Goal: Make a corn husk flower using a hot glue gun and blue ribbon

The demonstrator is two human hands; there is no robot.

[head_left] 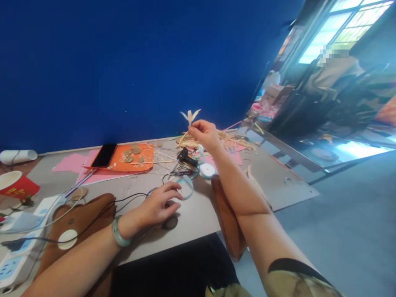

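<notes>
High over the table's far side, my right hand pinches the base of a small pale flower shape with thin spreading petals, which looks like dried husk. My left hand hovers low over the near part of the table, fingers apart and holding nothing. Close to its fingertips lies a loop of pale ribbon. A black glue gun rests beyond it, beside a spool of light ribbon. A heap of dried husk strips sits behind my right hand.
An orange sheet carries a black phone and several round wooden discs. At left are a red paper cup, a white power strip and trailing cables. A blue panel rises behind; a blurred person sits at right.
</notes>
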